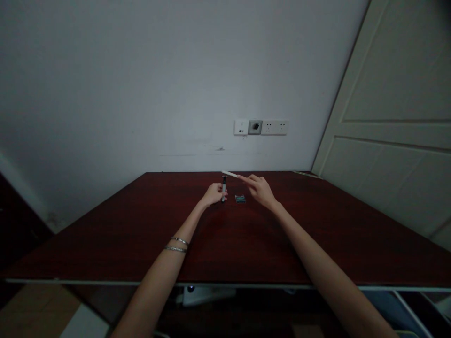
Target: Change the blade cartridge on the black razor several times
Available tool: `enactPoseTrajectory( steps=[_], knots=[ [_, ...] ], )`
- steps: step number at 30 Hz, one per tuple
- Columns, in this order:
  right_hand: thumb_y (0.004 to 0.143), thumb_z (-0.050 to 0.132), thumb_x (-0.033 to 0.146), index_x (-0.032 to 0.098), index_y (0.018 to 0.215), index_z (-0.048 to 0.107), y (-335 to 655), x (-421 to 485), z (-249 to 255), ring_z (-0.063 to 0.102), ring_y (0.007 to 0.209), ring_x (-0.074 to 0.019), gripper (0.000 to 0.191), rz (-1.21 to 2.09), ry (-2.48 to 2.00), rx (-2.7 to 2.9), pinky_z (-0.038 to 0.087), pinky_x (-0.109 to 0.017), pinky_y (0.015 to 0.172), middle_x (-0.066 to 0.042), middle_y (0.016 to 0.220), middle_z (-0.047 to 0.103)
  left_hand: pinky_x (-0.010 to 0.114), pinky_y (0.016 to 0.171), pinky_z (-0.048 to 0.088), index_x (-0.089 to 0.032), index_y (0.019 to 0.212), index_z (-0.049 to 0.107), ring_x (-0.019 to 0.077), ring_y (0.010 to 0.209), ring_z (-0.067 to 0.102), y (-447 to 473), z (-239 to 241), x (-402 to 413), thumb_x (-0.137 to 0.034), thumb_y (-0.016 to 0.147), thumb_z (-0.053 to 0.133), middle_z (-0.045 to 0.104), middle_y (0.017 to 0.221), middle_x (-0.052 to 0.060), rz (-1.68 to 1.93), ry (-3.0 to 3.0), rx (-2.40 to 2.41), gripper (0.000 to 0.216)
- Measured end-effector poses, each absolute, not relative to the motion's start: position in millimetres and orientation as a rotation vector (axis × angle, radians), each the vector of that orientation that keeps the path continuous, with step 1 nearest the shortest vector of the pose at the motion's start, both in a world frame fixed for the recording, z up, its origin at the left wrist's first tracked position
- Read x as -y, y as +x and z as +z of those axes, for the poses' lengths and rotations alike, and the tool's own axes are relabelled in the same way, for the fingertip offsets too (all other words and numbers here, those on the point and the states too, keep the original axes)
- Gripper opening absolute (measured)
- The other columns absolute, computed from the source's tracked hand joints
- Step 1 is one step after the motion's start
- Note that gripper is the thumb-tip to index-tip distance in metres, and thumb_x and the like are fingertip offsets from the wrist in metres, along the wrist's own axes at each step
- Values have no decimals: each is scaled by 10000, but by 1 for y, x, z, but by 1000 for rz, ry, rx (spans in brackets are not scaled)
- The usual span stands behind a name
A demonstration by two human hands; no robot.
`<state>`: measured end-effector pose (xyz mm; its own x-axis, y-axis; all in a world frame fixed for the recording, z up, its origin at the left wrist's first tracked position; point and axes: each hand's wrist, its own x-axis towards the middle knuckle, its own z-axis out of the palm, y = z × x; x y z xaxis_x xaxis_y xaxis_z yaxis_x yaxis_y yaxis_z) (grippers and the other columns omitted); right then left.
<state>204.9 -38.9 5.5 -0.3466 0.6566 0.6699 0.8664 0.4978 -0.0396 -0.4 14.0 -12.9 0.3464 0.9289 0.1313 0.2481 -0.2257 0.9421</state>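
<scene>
Left hand (214, 193) clamped on upright razor-like tool (223, 189); right hand (260, 188) pinches white strip (230, 173) by its head, contact unclear. Probably lining up; next move calls for steadiness.

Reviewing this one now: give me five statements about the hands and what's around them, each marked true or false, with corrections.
1. The left hand holds a razor-like tool roughly upright. True.

2. The right hand holds a flat white strip. True.

3. The small teal-marked packet lies on the dark red table. True.

4. The small teal-marked packet is gripped in the right hand. False: it lies between the two hands, in neither.

5. Nothing is worn on either arm. False: two bracelets are on the left arm.
</scene>
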Motion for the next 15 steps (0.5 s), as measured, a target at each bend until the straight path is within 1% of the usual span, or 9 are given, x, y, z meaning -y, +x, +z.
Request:
enactPoseTrajectory(
  steps=[3,9,12,15],
  knots=[
    [881,390,158,280,1307,450,211,36,4,507,821,-147,447,-434,-1212,2167,295,-263,755,-46,925,591,182,473,451,-104,723,540,106,509,608,1,-12,-12,-9,726,554,588,580,8,945,1726,-1054,96],
    [859,394,125,272,1265,503,236,34,3,501,786,-143,445,-473,-1309,2080,281,-278,755,-45,873,588,204,489,468,-107,719,532,113,516,616,-2,-11,-14,10,707,549,610,627,22,1013,1715,-1048,119],
    [870,382,134,261,1268,502,226,35,3,504,801,-148,434,-464,-1263,2043,279,-284,768,-49,871,590,196,481,460,-107,707,530,109,504,608,-2,-13,-16,15,700,545,596,595,10,1025,1739,-1061,124],
    [883,385,153,279,1270,495,217,34,2,503,808,-146,422,-469,-1197,2074,276,-288,775,-44,879,592,193,487,462,-106,688,529,107,510,605,-1,-14,-17,27,685,544,580,579,0,1035,1783,-1059,134]
  ],
)
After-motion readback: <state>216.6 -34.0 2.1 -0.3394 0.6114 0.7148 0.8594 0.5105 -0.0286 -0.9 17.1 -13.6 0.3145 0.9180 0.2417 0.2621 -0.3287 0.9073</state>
